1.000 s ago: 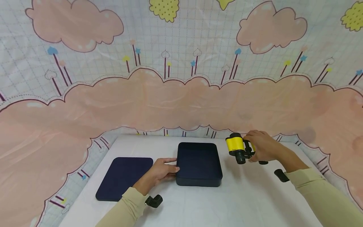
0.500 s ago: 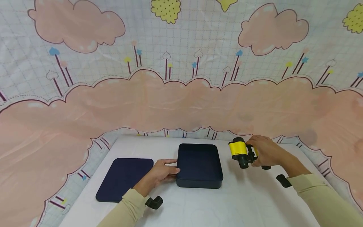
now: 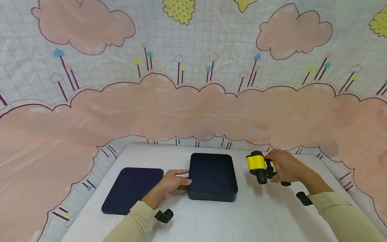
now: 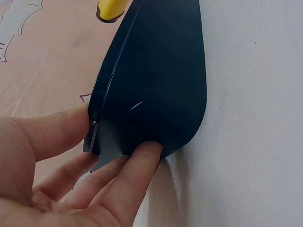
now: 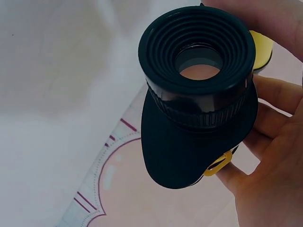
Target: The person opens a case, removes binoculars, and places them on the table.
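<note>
A dark navy, open-topped rectangular box (image 3: 213,176) stands on the white table. My left hand (image 3: 170,185) holds its left side, thumb at the rim and the other fingers against the outer wall. In the left wrist view the fingertips (image 4: 150,150) meet the dark wall of the box (image 4: 156,71). To the right of the box, my right hand (image 3: 284,166) grips yellow-and-black binoculars (image 3: 256,162) above the table, one barrel hidden behind the fingers. A black ribbed eyecup (image 5: 196,52) of the binoculars fills the middle of the right wrist view.
A flat navy lid (image 3: 133,190) lies on the table left of the box, partly behind the left forearm. Behind the white table (image 3: 205,222) hangs a printed curtain (image 3: 193,111) with clouds. A small black camera (image 3: 164,215) sits at the left wrist.
The right hand has moved down and slightly to the right with the binoculars. The left hand keeps its place at the box, and the lid has not moved.
</note>
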Demonstrator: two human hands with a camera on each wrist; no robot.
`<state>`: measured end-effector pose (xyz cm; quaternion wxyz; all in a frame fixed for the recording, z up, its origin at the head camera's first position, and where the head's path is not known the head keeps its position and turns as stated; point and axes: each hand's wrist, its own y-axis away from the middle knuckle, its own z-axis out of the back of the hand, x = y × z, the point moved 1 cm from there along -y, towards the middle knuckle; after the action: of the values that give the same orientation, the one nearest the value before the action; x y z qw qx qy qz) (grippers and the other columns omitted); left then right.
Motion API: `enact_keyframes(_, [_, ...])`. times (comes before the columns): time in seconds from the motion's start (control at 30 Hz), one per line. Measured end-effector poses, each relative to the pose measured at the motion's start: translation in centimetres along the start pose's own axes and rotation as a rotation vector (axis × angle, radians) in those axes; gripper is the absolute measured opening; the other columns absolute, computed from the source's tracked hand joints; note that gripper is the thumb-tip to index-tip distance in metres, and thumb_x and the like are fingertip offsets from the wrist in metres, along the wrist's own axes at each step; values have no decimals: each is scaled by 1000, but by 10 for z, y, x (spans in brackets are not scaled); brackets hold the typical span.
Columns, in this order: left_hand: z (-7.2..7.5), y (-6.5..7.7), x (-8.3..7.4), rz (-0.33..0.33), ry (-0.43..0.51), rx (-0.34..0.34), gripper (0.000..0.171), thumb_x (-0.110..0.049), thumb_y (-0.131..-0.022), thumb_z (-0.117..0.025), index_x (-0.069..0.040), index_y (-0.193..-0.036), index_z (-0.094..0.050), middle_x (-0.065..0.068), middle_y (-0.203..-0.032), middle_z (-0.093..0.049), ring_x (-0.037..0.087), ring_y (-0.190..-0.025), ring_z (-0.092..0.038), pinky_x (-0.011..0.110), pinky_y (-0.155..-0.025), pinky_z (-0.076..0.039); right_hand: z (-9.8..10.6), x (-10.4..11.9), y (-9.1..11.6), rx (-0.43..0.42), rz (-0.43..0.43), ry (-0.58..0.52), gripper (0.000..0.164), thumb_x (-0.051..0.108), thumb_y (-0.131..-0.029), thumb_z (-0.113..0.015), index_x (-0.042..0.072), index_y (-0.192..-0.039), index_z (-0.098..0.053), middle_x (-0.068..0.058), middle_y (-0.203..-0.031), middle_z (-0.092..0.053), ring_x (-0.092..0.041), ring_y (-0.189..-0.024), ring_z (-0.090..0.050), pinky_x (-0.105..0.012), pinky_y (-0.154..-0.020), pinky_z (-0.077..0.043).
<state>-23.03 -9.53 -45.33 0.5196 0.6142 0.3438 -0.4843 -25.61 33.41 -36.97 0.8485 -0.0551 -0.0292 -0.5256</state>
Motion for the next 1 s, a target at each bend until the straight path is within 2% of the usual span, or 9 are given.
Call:
enact_keyframes(0.27, [0, -1, 0, 3, 15, 6, 60, 2, -94, -70, 2, -151, -51, 30, -141, -62, 31, -115, -73, 52, -100, -59, -9, -4, 1, 18, -23, -6, 82, 31, -62, -98, -1, -131, -66, -22, -136, -66, -51, -134, -52, -73, -115, -36])
enact_keyframes(0.63, [0, -3, 0, 16, 6, 4, 60, 3, -94, -71, 2, -150, -51, 29, -139, -65, 29, -113, -74, 51, -99, -59, -20, -10, 5, 50, -60, -31, 85, 31, -62, -99, -1, -133, -65, -25, -141, -62, -53, -137, -47, -73, -113, -38])
enact_keyframes(1.0, [0, -1, 0, 30, 3, -6, 60, 2, -93, -72, 1, -150, -53, 28, -137, -66, 26, -109, -74, 52, -99, -59, -26, -13, 5, 53, -62, -47, 84, 30, -61, -99, -1, -132, -65, -25, -142, -61, -51, -135, -49, -73, -113, -38])
